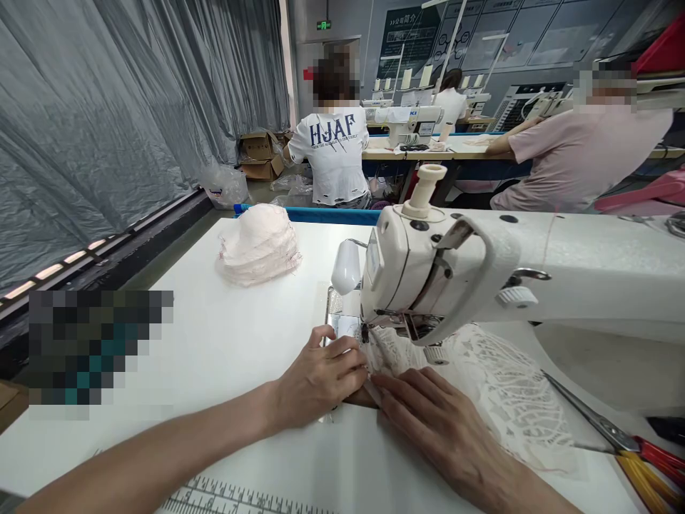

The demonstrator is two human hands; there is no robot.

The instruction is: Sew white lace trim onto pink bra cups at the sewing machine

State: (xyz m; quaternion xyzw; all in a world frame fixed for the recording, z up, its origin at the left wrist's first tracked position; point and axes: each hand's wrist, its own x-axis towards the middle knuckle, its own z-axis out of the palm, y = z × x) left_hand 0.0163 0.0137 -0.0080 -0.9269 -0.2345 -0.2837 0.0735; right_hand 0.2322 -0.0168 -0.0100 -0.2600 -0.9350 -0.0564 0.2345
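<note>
In the head view, white lace fabric (503,385) lies under the sewing machine (514,264), with its narrow near edge between my hands. My left hand (326,368) is closed on that edge just in front of the needle area, fingers bent. To its right, my right hand (428,414) grips the same edge between thumb and forefinger, its other fingers resting along the cloth. The presser foot is partly hidden behind the left fingertips and the machine head. Part of the lace passes beneath the machine arm.
A stack of pale pink fabric pieces (260,246) sits at the table's far left. Scissors (599,421) with red handles lie at right, beside yellow handles (647,482). A printed ruler (230,496) marks the front edge. Other people (335,153) sit at machines beyond.
</note>
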